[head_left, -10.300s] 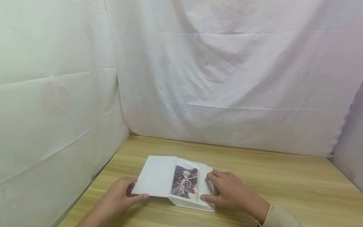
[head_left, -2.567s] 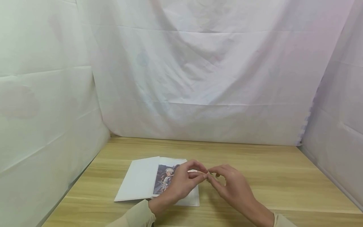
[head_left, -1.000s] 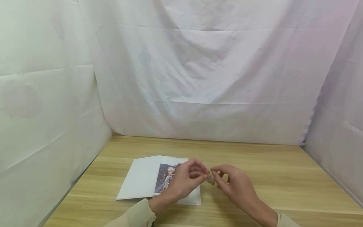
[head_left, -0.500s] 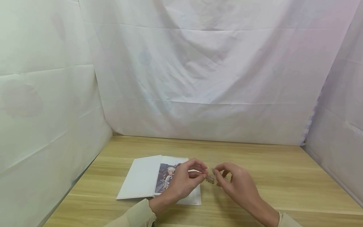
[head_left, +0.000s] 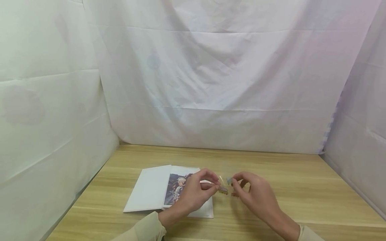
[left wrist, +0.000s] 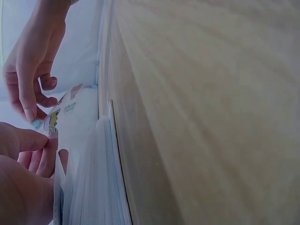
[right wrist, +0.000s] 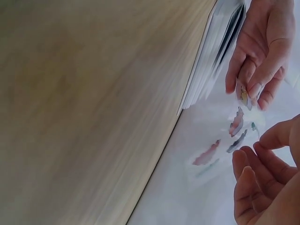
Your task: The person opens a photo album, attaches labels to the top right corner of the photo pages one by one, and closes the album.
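My left hand [head_left: 196, 192] pinches the edge of a clear sticker sheet [head_left: 223, 190] with small coloured pictures, over the right side of an open photo album [head_left: 147, 190]. In the right wrist view, pink and grey stickers show on the sheet [right wrist: 237, 122]. My right hand [head_left: 256, 194] is just right of it, thumb and index finger pinching a small teal sticker [head_left: 229, 180]. The left wrist view shows this teal sticker [left wrist: 36, 123] at the right fingertips, close to a yellow picture on the sheet. My left forearm and hand hide part of the album's page.
The album lies on a wooden table [head_left: 289, 187], its white cover turned to the left and a photo [head_left: 176, 190] showing on the page. White cloth [head_left: 226, 83] hangs behind the table and along both sides.
Long before, both hands held the album; now they hold the sticker sheet and sticker. Over the last second my right hand has drawn slightly right, bringing the teal sticker into view. My left hand stays put.
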Demonstrator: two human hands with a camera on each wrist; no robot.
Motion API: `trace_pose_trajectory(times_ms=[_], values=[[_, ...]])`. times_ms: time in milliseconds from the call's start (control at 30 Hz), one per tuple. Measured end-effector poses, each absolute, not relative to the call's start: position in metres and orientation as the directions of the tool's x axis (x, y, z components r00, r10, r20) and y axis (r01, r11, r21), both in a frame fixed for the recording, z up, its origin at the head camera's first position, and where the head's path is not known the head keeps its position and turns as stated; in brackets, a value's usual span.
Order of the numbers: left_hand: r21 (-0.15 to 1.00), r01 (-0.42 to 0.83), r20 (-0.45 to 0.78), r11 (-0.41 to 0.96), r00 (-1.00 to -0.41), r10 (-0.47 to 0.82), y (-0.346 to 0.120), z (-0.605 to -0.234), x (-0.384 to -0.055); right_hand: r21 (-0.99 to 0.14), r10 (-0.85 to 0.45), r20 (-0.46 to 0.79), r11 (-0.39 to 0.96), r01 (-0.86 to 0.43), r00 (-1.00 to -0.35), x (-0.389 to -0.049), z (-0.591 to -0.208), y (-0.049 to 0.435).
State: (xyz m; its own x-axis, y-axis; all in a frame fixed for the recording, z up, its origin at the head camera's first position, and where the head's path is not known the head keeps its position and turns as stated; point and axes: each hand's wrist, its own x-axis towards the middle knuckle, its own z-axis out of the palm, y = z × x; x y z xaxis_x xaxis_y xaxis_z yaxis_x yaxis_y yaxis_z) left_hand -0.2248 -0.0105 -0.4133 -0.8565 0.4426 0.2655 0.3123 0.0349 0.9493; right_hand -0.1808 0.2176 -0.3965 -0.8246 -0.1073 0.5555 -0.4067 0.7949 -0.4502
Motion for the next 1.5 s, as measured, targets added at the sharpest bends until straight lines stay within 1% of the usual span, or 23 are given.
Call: trace_pose_trajectory(times_ms=[167, 400, 600, 767, 933, 1133, 1233, 1333, 1500], values=[[0.947, 0.318, 0.268, 0.049, -0.863, 0.428, -0.012, -0.414, -0.227, -0.45, -0.096, 0.555, 0.801, -0.395, -0.827, -0.181, -0.396, 0.219], [0.949, 0.311, 0.259, 0.054, -0.865, 0.429, -0.011, -0.413, -0.228, -0.43, -0.081, 0.584, 0.813, -0.392, -0.808, -0.182, -0.395, 0.224], [0.948, 0.314, 0.264, 0.059, -0.872, 0.412, -0.01, -0.414, -0.228, -0.428, -0.074, 0.59, 0.815, -0.389, -0.804, -0.184, -0.396, 0.228], [0.946, 0.306, 0.233, 0.103, -0.868, 0.439, -0.009, -0.414, -0.227, -0.431, -0.064, 0.589, 0.818, -0.381, -0.805, -0.184, -0.396, 0.23], [0.943, 0.306, 0.208, 0.134, -0.851, 0.482, -0.008, -0.415, -0.228, -0.431, -0.056, 0.581, 0.825, -0.365, -0.812, -0.183, -0.396, 0.23], [0.858, 0.42, 0.219, 0.297, -0.821, 0.527, -0.003, -0.415, -0.229, -0.426, -0.054, 0.58, 0.831, -0.359, -0.813, -0.182, -0.396, 0.232], [0.817, 0.447, 0.202, 0.366, -0.815, 0.544, -0.001, -0.415, -0.228, -0.425, -0.055, 0.584, 0.829, -0.363, -0.81, -0.182, -0.395, 0.233], [0.77, 0.476, 0.193, 0.425, -0.808, 0.556, 0.001, -0.415, -0.226, -0.428, -0.055, 0.581, 0.828, -0.363, -0.812, -0.182, -0.395, 0.233], [0.687, 0.541, 0.201, 0.485, -0.783, 0.589, 0.004, -0.414, -0.223, -0.433, -0.05, 0.572, 0.829, -0.354, -0.819, -0.182, -0.396, 0.234]])
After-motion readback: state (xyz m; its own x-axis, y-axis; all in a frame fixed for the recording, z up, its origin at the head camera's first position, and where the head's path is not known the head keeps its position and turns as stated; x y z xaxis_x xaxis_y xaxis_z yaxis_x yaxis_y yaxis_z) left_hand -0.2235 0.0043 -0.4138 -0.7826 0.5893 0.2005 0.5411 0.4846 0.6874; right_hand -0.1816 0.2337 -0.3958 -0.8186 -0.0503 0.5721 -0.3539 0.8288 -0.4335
